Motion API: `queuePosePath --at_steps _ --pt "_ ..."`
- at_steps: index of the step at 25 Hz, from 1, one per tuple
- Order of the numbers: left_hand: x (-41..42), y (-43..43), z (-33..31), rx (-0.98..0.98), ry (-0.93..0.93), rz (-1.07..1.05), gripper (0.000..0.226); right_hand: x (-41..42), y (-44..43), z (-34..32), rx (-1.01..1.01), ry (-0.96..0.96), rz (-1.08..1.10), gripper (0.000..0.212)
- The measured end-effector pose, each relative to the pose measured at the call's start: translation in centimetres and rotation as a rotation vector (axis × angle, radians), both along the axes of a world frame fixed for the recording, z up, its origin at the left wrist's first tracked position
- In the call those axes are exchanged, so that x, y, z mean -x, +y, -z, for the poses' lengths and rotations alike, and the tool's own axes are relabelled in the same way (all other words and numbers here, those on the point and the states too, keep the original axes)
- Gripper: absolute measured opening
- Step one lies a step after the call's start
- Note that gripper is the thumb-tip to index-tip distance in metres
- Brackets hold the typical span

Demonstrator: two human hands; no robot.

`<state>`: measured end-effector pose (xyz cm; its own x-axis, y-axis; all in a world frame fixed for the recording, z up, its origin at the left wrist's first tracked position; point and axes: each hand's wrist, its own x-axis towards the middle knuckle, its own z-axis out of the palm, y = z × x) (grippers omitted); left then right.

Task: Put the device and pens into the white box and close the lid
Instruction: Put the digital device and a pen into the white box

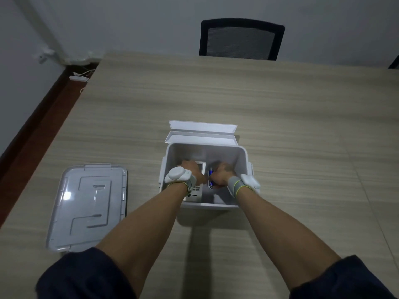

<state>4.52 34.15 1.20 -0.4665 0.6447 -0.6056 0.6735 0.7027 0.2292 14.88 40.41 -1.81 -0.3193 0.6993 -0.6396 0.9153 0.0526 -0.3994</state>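
Both hands reach down inside an open white box (241,160) that stands near the middle of a pale wood-grain table (280,108). The left hand (191,169) rests on a flat white device (197,192) lying on the box floor, its fingers curled over the upper part; whether they grip it or only touch it cannot be told. The right hand (222,174) is closed around dark blue pens (211,179), which stand just beside the device within the box. Each wrist wears a grey band carrying a rounded white sensor (176,174), and both bare forearms run back to dark sleeves (86,277) at the bottom edge. Behind the box, touching its far side, lies a smaller white carton (203,131) with its flap open. The box's translucent lid (88,203) lies flat on the table, apart to the left. A black mesh chair (240,38) stands at the table's far edge against a grey wall.
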Motion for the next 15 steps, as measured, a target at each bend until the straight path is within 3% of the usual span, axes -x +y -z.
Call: queuePosePath --at_steps 5,8,15 --pt "0.3 0.3 1.6 0.066 -0.021 0.041 0.051 0.6 0.3 1.6 0.024 -0.066 0.009 0.035" --pt "0.7 0.5 2.4 0.098 -0.01 0.048 0.061 0.7 0.3 2.1 0.032 -0.068 -0.014 0.022" --pt "0.5 0.7 3.6 0.086 0.041 0.059 0.086 0.8 0.6 3.2 0.036 -0.072 0.012 0.024"
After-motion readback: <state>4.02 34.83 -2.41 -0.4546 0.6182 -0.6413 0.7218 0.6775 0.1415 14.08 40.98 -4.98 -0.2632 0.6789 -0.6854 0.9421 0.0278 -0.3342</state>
